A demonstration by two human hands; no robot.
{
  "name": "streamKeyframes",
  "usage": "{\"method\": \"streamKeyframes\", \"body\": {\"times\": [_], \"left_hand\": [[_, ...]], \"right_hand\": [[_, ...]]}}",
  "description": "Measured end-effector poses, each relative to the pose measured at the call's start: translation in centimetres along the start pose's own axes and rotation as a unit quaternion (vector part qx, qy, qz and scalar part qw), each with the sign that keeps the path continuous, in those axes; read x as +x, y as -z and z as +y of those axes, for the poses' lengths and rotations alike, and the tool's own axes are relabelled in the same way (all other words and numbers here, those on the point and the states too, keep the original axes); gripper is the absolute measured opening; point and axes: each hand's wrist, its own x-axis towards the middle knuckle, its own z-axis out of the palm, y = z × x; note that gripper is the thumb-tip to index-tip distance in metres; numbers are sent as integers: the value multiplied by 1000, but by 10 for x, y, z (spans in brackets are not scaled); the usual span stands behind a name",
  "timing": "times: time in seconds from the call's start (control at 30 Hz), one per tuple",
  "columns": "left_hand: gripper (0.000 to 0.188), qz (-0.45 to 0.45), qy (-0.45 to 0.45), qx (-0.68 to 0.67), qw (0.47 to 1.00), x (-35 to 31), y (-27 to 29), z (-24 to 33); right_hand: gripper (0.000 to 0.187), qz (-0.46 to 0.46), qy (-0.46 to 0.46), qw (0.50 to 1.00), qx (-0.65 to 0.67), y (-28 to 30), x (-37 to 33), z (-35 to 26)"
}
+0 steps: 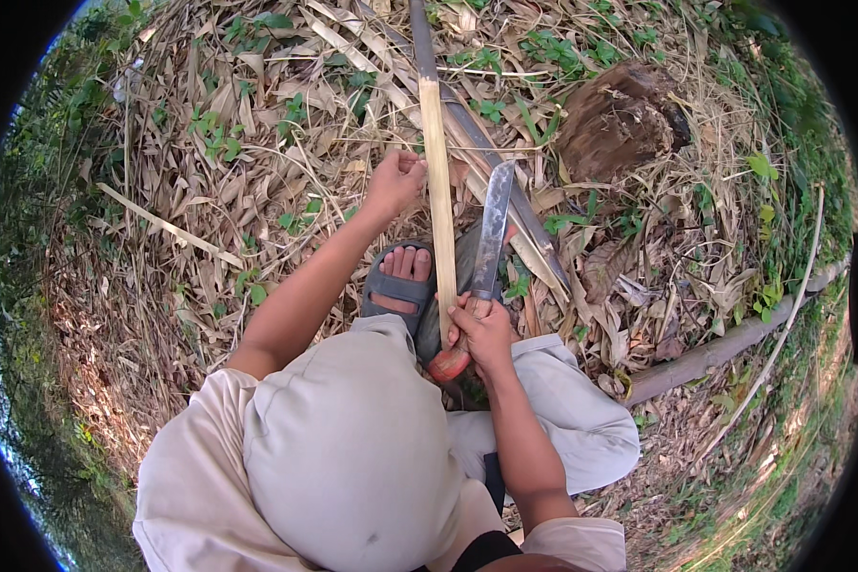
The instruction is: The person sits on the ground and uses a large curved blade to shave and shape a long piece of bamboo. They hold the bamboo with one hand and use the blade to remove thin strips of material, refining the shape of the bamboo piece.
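The fingers of the right hand (pixel 483 332) are clamped around the handle of one machete (pixel 492 236), and the thumb side lies at the lower end of one long strip (pixel 439 191); I cannot tell how firmly the strip is gripped there. The fingers of the left hand (pixel 398 183) are bent inward, just beside the strip on its left side; I cannot tell whether their tips meet, or whether they touch the strip.

The strip is in front of the person, its long axis running away from the body almost straight, with the far end leaning slightly to the left. Its near part is pale and bare, its far part dark. The machete points also away from the person, its tip leaning a little to the right, so that the two long axes open from each other like a narrow V. The red end of its handle is turned back toward the body.

Near the hands there is one foot in a dark sandal (pixel 398 286). Beyond the machete, several dark and pale strips (pixel 529 214) lie across each other; they overlap, so I cannot count them exactly. Farther out are one brown stump (pixel 624 119), one thick pole (pixel 715 357) at the right, and one separate pale piece (pixel 169 225) at the left, on dry leaves (pixel 200 181).
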Motion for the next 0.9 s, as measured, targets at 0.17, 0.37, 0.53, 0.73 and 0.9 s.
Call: {"method": "streamKeyframes", "body": {"times": [0.17, 0.37, 0.53, 0.73, 0.9], "left_hand": [[37, -127, 115, -14, 985, -43, -12, -2], [33, -199, 131, -190, 952, -65, -22, -7], [30, -177, 145, -193, 954, -65, -19, -9], [22, -153, 171, -268, 936, -55, -27, 2], [34, -175, 152, -353, 906, -67, -66, 6]], "right_hand": [[18, -31, -4, 999, -20, 14, 10, -1], [15, -79, -25, 996, 16, 27, 27, 6], [12, -104, -33, 994, 24, 24, 31, 6], [10, -110, -20, 993, 42, 18, 42, -3], [18, -63, 43, 997, -29, 35, 35, -3]]}}
